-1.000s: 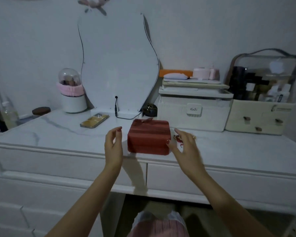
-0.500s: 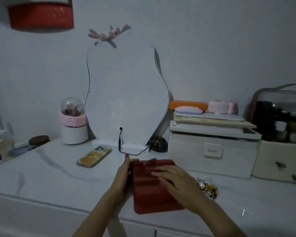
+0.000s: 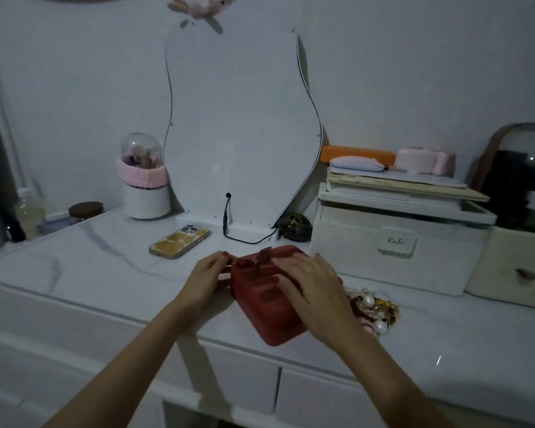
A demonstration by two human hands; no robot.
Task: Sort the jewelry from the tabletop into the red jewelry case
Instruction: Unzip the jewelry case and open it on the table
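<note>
A: What has moved since half a second ago?

B: Little on the bench [image 3: 74,273] itself; the view has dropped closer, and the right hand [image 3: 314,291] has slid further over the lid of the red jewelry case [image 3: 261,307]. The left hand [image 3: 206,281] is still at the case's left side.

A: How do the fingers lie?

B: The right fingers [image 3: 286,267] are spread flat, pressing on the lid and pinching nothing. The left fingers [image 3: 218,261] are nearly straight against the case's left wall, tips at its far left corner. Whether the thumb hooks under, I cannot tell.

A: And the case?

B: Closed, near the bench's front edge, between the two hands, its near corner turned toward the drawers.

A: The jewelry?

B: The jewelry pile [image 3: 372,310] lies on the bench just right of the right hand: pearls, gold bits, some red. The wrist covers part of it.

A: Beyond the fingers?

B: A phone [image 3: 179,242] lies face down past the left fingers. Behind it stands a wavy mirror [image 3: 238,134] with its cable [image 3: 229,223]. Right of the right fingers sits a white storage box [image 3: 393,251], things stacked on top.
</note>
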